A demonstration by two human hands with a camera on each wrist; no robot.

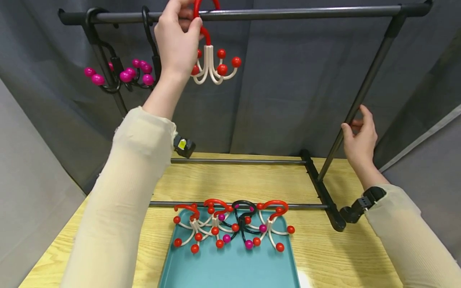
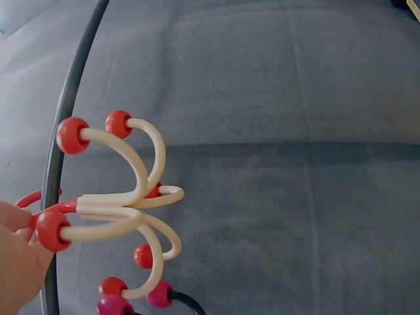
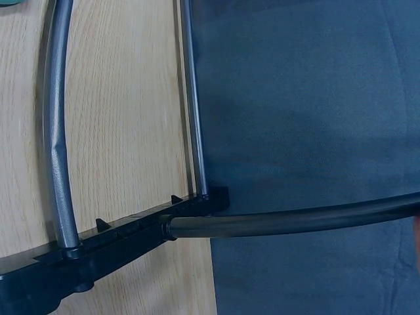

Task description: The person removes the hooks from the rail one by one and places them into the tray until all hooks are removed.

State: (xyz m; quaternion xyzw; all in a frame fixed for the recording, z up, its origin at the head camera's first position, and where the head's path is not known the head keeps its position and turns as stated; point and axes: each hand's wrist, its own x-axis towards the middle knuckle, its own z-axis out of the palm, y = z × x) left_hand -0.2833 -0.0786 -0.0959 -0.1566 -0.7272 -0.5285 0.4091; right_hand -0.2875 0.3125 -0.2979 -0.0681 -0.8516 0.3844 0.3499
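Two black hangers (image 1: 117,66) hang toward the top rail's (image 1: 295,15) left end; three red-and-white hangers (image 1: 269,226) and one black hanger (image 1: 241,222) lie along the tray's (image 1: 230,268) far edge. My left grip (image 1: 179,46) pinches one hanger (image 1: 209,60) over the rail: red hook, white prongs, red balls. My right grip (image 1: 362,138) is curled round one post (image 1: 377,68).

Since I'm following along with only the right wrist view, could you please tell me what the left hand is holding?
Observer: The left hand holds the red hook of a cream hanger at the top bar.
Operator: Thank you; does anything else hang on that bar?
Observer: Yes, two black hangers hang to the left of it.
Operator: And what lies on the teal tray at my view's top left corner?
Observer: Four more hangers, towards its far end.
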